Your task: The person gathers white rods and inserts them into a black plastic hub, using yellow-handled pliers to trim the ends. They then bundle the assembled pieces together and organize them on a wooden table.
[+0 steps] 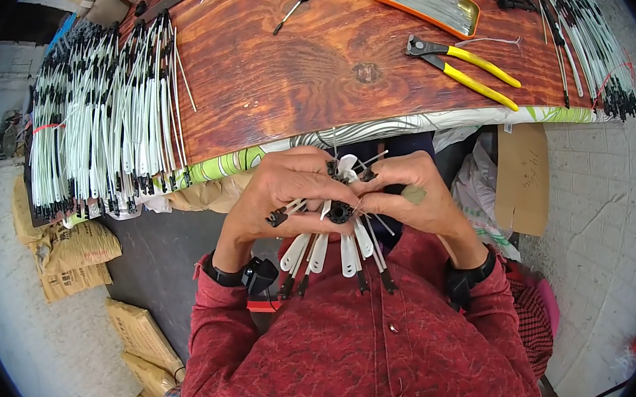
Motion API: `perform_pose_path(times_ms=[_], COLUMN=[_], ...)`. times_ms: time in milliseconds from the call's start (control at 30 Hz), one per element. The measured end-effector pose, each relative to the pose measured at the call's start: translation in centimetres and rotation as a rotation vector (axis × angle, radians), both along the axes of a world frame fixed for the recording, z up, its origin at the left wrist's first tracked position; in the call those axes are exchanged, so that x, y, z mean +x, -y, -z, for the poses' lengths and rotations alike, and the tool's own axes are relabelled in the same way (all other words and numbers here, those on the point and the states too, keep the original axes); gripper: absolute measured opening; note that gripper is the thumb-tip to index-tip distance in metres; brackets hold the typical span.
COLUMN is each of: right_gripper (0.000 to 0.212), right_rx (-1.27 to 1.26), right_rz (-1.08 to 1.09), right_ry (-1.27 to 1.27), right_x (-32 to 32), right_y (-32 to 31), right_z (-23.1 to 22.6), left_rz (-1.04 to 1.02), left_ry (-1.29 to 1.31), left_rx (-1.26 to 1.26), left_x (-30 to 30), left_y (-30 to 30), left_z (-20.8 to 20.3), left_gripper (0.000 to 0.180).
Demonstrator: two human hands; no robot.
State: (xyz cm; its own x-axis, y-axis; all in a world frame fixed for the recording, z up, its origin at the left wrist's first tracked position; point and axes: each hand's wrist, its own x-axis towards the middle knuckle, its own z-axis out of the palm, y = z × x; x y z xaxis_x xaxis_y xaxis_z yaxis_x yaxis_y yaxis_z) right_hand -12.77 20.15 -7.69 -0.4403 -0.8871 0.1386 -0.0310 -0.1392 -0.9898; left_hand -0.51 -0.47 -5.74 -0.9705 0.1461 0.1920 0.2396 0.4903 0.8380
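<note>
Right now you have both hands raised just off the near edge of the table (284, 87), in front of your red shirt (333, 350); between them sits a small bundle of rods (340, 212) with black fittings, white slotted ends fanning down toward your chest; your left hand (294, 189) has its grip closed around the bundle from its side; your right hand (407, 184) has its grip closed on the other side, thumb and fingertips drawn together, though whether they also pinch a thin strand you cannot tell from here; on the table, yellow-handled pliers (466, 69) lie beyond your right hand, jaws pointing left; behind them rests an orange-rimmed tin (417, 17) of thin pale strips; a large stack of pale rods (108, 127) lies at the left end, a smaller stack (586, 42) at the right.
</note>
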Motion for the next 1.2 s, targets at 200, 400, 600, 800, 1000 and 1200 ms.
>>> perform_pose_path(times_ms=[200, 400, 600, 800, 1000, 1200], right_gripper=[0.015, 0.021, 0.029, 0.034, 0.034, 0.035], right_rx=[-0.048, 0.004, -0.039, -0.106, -0.063, -0.113], right_rz=[0.032, 0.08, 0.051, -0.011, 0.083, 0.119], right_ry=[-0.113, -0.155, -0.106, -0.248, -0.386, -0.227], right_x=[0.4, 0.9, 0.7, 0.4, 0.8, 0.2], right_y=[0.3, 0.6, 1.1, 1.0, 0.7, 1.7], right_z=[0.4, 0.1, 0.2, 0.5, -0.4, 1.7], left_rz=[0.028, 0.015, -0.196, -0.204, -0.245, -0.333], left_ry=[-0.099, -0.052, 0.26, 0.131, -0.106, -0.096], left_rx=[0.006, 0.117, 0.584, 0.35, 0.054, 0.105], left_x=[-0.3, -0.3, -0.1, -0.1, -1.1, -1.4], left_y=[0.2, 0.3, -0.7, 0.0, 0.4, 0.4], left_z=[0.5, -0.2, -0.9, 0.0, -0.2, 1.0], left_gripper=[0.047, 0.042, 0.054, 0.063, 0.071, 0.075])
